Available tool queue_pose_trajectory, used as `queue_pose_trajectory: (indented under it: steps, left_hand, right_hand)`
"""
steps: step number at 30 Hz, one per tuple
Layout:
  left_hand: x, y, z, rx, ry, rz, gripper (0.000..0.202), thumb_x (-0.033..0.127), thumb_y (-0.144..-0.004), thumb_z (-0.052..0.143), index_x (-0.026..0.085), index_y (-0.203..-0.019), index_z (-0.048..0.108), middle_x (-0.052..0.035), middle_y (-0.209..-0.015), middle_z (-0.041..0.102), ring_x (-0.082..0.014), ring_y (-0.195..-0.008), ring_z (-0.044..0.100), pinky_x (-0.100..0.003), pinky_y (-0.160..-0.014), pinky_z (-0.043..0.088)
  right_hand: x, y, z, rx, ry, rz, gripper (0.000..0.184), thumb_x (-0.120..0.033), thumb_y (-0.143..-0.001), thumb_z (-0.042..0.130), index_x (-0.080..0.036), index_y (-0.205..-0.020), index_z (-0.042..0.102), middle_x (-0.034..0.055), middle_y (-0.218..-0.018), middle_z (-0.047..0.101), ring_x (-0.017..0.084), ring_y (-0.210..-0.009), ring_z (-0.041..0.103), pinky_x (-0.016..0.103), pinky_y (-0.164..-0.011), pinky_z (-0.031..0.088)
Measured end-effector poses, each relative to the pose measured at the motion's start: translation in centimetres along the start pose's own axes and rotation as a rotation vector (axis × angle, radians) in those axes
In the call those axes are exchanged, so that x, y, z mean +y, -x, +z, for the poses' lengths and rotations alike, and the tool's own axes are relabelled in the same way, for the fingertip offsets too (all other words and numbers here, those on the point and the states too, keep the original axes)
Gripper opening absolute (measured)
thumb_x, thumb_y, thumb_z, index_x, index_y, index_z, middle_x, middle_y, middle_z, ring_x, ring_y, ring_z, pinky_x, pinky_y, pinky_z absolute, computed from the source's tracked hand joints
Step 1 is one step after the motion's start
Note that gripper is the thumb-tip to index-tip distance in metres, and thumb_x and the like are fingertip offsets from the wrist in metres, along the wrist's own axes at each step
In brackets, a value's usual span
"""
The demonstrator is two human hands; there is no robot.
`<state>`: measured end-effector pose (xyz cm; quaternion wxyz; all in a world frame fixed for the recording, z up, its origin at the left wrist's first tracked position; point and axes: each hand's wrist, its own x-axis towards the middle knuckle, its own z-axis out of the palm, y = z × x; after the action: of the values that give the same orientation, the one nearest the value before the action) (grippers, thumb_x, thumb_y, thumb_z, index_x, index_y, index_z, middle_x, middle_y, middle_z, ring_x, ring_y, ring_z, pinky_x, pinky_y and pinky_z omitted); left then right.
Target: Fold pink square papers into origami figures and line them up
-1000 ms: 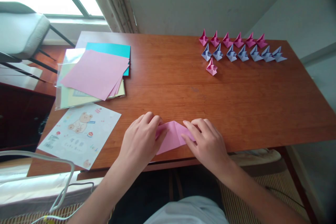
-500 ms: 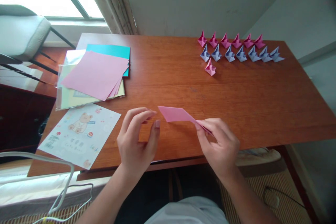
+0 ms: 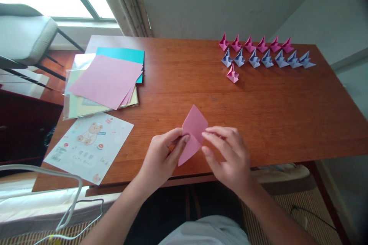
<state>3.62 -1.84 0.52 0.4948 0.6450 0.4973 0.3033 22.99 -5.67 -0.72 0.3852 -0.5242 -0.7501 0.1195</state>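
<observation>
A folded sheet of pink origami paper [image 3: 196,124] is held up just above the near part of the wooden table [image 3: 178,80]. My left hand [image 3: 165,153] pinches its left edge between thumb and fingers. At the paper's right edge, my right hand [image 3: 228,155] has its fingers apart, with the fingertips at or very near the edge; whether they touch it is hard to see. The paper stands tilted, with a pointed corner up and another pointing down toward me.
Folded figures stand at the far right: a dark pink row [image 3: 249,44], a pale blue row [image 3: 267,59] and a single pink one [image 3: 232,74]. At left lie pink sheets [image 3: 106,80], turquoise paper [image 3: 123,53] and a bear-printed sheet [image 3: 92,149]. A white cable [image 3: 77,187] hangs lower left.
My left hand has moved right and taken hold of the paper. My right hand has loosened its pinch and moved left. The paper has turned from lying sideways to pointing up.
</observation>
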Motion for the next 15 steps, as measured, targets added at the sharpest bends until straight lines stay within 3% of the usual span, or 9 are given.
queue_pose_trajectory:
  steps: [3, 7, 12, 15]
  left_hand:
    - [0.1, -0.3, -0.8, -0.142, -0.141, 0.057, 0.026, 0.031, -0.099, 0.052, 0.016, -0.085, 0.067, 0.0027, -0.066, 0.06, -0.0087, -0.057, 0.05, -0.018, -0.055, 0.038]
    - [0.5, -0.6, -1.0, -0.224, -0.225, 0.107, 0.025, 0.028, -0.101, 0.047, 0.017, -0.094, 0.068, 0.0009, -0.072, 0.068, -0.0095, -0.06, 0.057, -0.018, -0.057, 0.041]
    - [0.0, -0.7, -0.7, -0.21, -0.276, 0.173, 0.024, 0.025, -0.101, 0.047, 0.018, -0.114, 0.066, -0.0032, -0.09, 0.076, -0.0126, -0.072, 0.068, -0.02, -0.065, 0.048]
    - [-1.0, -0.6, -0.6, -0.126, -0.395, 0.261, 0.032, 0.024, -0.102, 0.047, 0.016, -0.131, 0.059, -0.008, -0.104, 0.076, -0.0171, -0.087, 0.071, -0.025, -0.076, 0.052]
  right_hand:
    - [1.9, -0.3, -0.5, 0.058, -0.053, 0.24, 0.045, -0.027, -0.095, 0.061, -0.027, -0.139, 0.052, 0.0137, -0.139, 0.058, 0.029, -0.129, 0.056, 0.05, -0.102, 0.051]
    - [3.6, 0.0, -0.3, -0.073, -0.39, 0.481, 0.048, -0.038, -0.098, 0.058, -0.028, -0.144, 0.046, 0.0107, -0.131, 0.065, 0.023, -0.115, 0.065, 0.043, -0.098, 0.055]
    - [4.0, 0.0, -0.1, -0.012, -0.412, 0.564, 0.043, -0.037, -0.092, 0.067, -0.026, -0.132, 0.057, 0.0054, -0.107, 0.069, 0.019, -0.093, 0.068, 0.036, -0.085, 0.058]
    - [3.9, -0.6, -0.2, -0.033, -0.37, 0.547, 0.025, -0.034, -0.093, 0.064, -0.023, -0.115, 0.066, 0.0052, -0.099, 0.069, 0.018, -0.086, 0.067, 0.033, -0.078, 0.058]
